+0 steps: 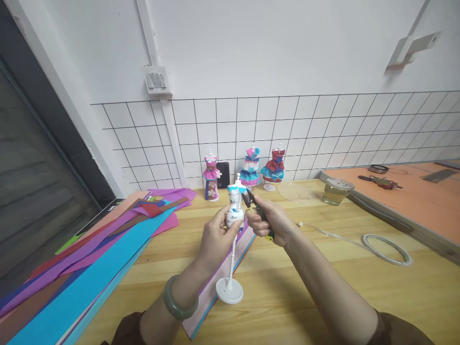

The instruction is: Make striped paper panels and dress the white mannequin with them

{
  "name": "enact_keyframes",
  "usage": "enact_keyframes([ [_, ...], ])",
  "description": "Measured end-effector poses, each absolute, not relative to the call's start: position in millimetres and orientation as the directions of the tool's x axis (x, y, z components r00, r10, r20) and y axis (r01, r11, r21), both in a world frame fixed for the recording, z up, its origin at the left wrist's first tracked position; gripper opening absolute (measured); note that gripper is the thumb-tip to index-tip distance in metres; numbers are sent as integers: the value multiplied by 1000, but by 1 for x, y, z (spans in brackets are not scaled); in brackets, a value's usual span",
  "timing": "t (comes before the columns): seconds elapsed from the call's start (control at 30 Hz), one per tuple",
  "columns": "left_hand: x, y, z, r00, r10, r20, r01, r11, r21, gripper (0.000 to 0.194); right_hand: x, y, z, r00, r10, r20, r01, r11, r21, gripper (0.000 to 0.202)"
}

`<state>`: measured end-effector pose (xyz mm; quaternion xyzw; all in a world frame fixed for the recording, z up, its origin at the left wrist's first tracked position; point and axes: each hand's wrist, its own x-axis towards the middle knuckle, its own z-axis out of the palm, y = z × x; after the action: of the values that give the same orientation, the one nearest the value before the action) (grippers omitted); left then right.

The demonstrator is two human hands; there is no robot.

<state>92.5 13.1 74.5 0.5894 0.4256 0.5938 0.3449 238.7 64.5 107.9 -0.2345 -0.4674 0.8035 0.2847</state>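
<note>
A small white dress form stands tilted on a thin pole with a round white base. Turquoise trim runs along its top, and blue and coloured marks cover its body. My left hand is closed around its waist, thumb in front. In my right hand is a pair of thread snips with dark blades and yellow-green parts. The blades are parted and point up beside the form's chest; whether they touch it I cannot tell. Beneath the form lie pink, purple and blue strips.
Three dressed mini forms stand by the tiled wall, a black phone among them. Coloured sheets are piled left. On the right are a glass jar, a coil of white cord and an orange raised board.
</note>
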Motion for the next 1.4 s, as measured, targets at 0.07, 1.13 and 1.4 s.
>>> enact_keyframes([
  [0.07,93,13,74,-70,915,398,90,-391,916,41,237,61,110,-636,770,-52,-276,-290,-916,39],
  [1.13,79,18,86,-59,971,231,-145,-238,960,49,318,68,-14,-151,955,255,707,285,-647,14],
  [1.4,80,13,87,-5,977,214,-128,-213,969,48,299,59,41,-197,886,419,703,426,-570,17],
])
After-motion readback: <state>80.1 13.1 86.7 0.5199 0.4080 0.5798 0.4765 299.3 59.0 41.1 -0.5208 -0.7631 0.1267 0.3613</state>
